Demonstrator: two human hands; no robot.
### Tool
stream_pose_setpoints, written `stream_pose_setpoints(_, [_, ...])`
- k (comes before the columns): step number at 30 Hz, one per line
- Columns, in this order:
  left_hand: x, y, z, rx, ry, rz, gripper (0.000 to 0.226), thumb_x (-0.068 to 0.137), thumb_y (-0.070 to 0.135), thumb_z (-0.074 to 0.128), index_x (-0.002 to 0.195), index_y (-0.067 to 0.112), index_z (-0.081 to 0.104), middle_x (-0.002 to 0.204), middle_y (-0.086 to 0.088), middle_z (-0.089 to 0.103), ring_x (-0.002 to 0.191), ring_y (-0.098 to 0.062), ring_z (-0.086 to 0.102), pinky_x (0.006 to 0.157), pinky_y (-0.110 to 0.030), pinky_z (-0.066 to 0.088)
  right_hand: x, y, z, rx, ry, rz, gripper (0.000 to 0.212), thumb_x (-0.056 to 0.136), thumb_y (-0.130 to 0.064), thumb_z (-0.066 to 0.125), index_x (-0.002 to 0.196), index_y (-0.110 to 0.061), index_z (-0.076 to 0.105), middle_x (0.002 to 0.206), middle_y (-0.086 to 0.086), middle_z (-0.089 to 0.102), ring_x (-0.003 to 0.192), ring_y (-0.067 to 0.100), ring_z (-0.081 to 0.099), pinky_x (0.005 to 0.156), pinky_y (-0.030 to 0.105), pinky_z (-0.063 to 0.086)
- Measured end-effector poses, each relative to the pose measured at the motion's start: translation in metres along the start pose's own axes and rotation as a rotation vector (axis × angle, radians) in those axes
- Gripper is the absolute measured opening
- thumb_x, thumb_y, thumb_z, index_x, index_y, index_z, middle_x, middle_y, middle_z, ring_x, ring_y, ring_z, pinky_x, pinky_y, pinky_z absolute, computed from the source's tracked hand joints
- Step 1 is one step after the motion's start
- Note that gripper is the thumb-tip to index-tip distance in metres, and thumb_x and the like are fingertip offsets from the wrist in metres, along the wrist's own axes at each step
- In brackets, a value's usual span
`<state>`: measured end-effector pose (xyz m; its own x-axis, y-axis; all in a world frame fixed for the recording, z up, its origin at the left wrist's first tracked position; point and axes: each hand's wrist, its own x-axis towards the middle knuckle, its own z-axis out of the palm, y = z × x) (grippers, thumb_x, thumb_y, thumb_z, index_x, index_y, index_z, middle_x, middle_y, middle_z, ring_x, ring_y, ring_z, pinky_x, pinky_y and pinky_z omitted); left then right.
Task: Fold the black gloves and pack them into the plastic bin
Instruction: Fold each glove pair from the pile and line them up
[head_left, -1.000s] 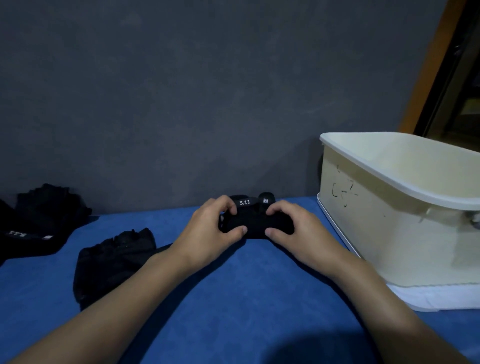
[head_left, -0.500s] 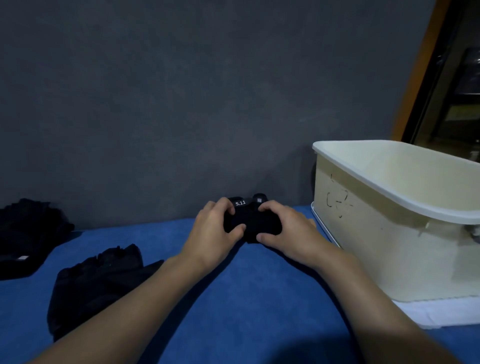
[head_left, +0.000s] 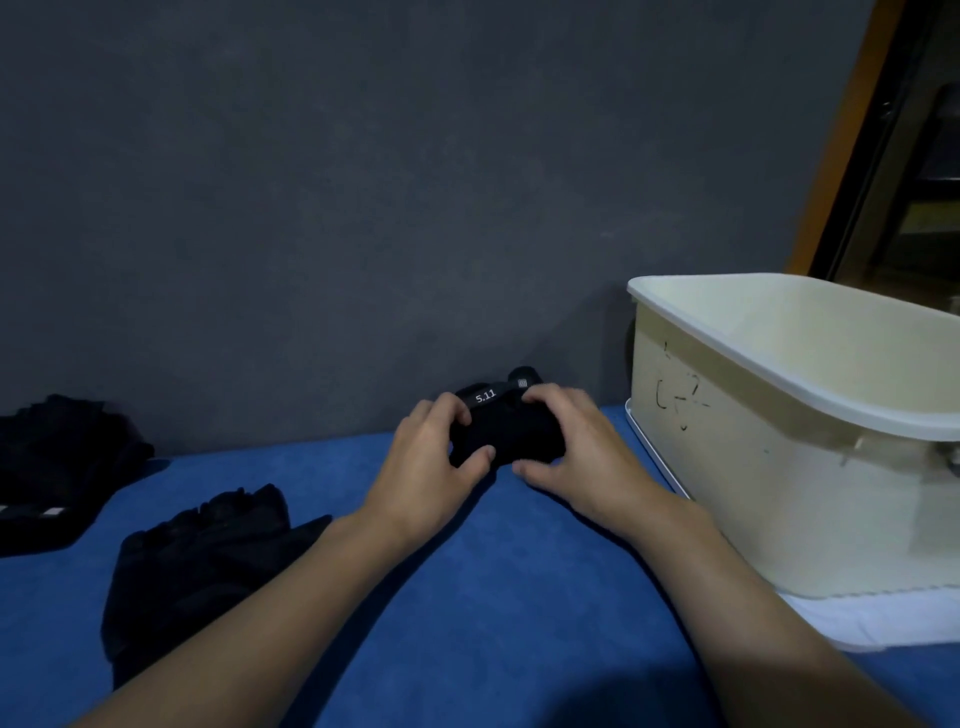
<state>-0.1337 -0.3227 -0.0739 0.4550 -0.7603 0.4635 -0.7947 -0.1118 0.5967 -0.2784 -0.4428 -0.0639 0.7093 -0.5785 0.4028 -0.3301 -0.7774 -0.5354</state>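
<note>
A dim indoor room set up as a plain sorting and packing station; whether it belongs to a home, a workshop or a lab cannot be told. A bench (head_left: 467, 597) covered in blue cloth stands hard against a bare, matte dark-grey wall (head_left: 363, 208). On the bench, at the right, a cream plastic bin (head_left: 753, 493) with hand-scrawled marks (head_left: 680, 402) on its side rests on a white lid (head_left: 883, 618). Black gloves (head_left: 197, 561) lie in loose heaps at the left. At the far right an orange-brown door frame (head_left: 841, 130) borders dark glass (head_left: 924, 182).
</note>
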Motion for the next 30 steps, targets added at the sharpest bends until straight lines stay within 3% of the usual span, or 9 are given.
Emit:
stream_pose_setpoints(3, [0.0004,-0.0011,0.0002,-0.014,-0.058,0.005,0.041,0.086,0.033,0.073,0.118,0.030,0.047,0.114,0.005,0.051,0.107,-0.014,0.049,0.088,-0.024,0.045,0.0004,0.0006,0.0000,0.024,-0.038,0.065,0.058,0.079,-0.031,0.077,0.127,-0.038,0.045,0.121,-0.005,0.054,0.111,0.015,0.052,0.098,0.038,0.044])
stream_pose_setpoints(6, [0.0015,-0.0016,0.0002,-0.007,-0.117,0.017,0.059,0.083,0.031,0.075,0.133,0.038,0.046,0.122,0.004,0.053,0.115,-0.015,0.049,0.099,-0.033,0.046,0.0021,0.0005,0.0021,0.126,-0.006,0.070,0.052,0.080,-0.018,0.078,0.122,-0.031,0.051,0.117,-0.005,0.052,0.108,0.014,0.052,0.090,0.026,0.046])
stream_pose_setpoints(11, [0.0002,-0.0004,-0.0014,-0.073,-0.015,0.019,0.044,0.091,0.018,0.068,0.131,0.030,0.055,0.117,0.005,0.058,0.107,-0.010,0.056,0.092,-0.021,0.046,0.0035,-0.0002,0.0034,0.116,0.059,-0.016,0.052,0.081,-0.002,0.072,0.124,-0.026,0.054,0.119,-0.011,0.046,0.106,0.003,0.046,0.082,-0.001,0.034])
stream_pose_setpoints(16, [-0.0022,0.0007,-0.0023,-0.099,0.023,0.015,0.040,0.092,0.019,0.067,0.129,0.030,0.055,0.117,0.005,0.056,0.106,-0.009,0.054,0.090,-0.018,0.043,0.0026,-0.0029,0.0026,0.057,0.095,-0.080,0.061,0.080,0.017,0.057,0.128,-0.020,0.051,0.128,-0.011,0.033,0.102,0.000,0.042,0.075,-0.004,0.037])
stream_pose_setpoints(20, [-0.0047,0.0003,-0.0016,-0.033,-0.007,0.018,0.040,0.090,0.024,0.068,0.127,0.031,0.056,0.118,0.006,0.053,0.112,-0.014,0.051,0.099,-0.029,0.045,-0.0020,0.0017,0.0015,0.080,0.002,-0.017,0.054,0.083,-0.002,0.063,0.119,-0.038,0.043,0.121,-0.010,0.042,0.106,0.010,0.049,0.077,0.007,0.042])
stream_pose_setpoints(22, [-0.0050,0.0010,-0.0016,-0.032,-0.001,0.015,0.039,0.088,0.029,0.069,0.124,0.032,0.056,0.118,0.006,0.054,0.113,-0.014,0.050,0.099,-0.032,0.046,-0.0023,0.0012,0.0003,0.153,0.025,-0.005,0.046,0.082,-0.016,0.068,0.111,-0.043,0.043,0.110,-0.013,0.053,0.101,0.012,0.056,0.084,0.026,0.049])
stream_pose_setpoints(24, [-0.0045,0.0027,-0.0023,-0.056,0.013,0.003,0.032,0.089,0.036,0.067,0.119,0.034,0.057,0.116,0.007,0.055,0.111,-0.012,0.051,0.095,-0.030,0.046,-0.0026,-0.0011,-0.0012,0.193,0.030,0.015,0.039,0.083,-0.024,0.071,0.105,-0.043,0.044,0.101,-0.017,0.058,0.094,0.011,0.059,0.083,0.038,0.052])
stream_pose_setpoints(27, [-0.0033,0.0033,-0.0036,-0.116,0.037,-0.039,0.014,0.093,0.038,0.061,0.105,0.036,0.055,0.104,0.007,0.058,0.099,-0.011,0.056,0.082,-0.026,0.048,-0.0033,-0.0021,-0.0012,0.180,-0.014,0.063,0.036,0.082,-0.028,0.073,0.099,-0.040,0.044,0.095,-0.012,0.063,0.091,0.016,0.061,0.083,0.045,0.053])
stream_pose_setpoints(30, [-0.0033,-0.0001,-0.0066,-0.085,0.042,-0.079,0.015,0.092,0.038,0.062,0.097,0.037,0.047,0.100,0.007,0.056,0.094,-0.013,0.056,0.076,-0.025,0.045,-0.0033,-0.0033,-0.0017,0.183,-0.044,0.103,0.036,0.079,-0.034,0.074,0.098,-0.036,0.043,0.093,-0.012,0.064,0.092,0.017,0.060,0.089,0.049,0.048])
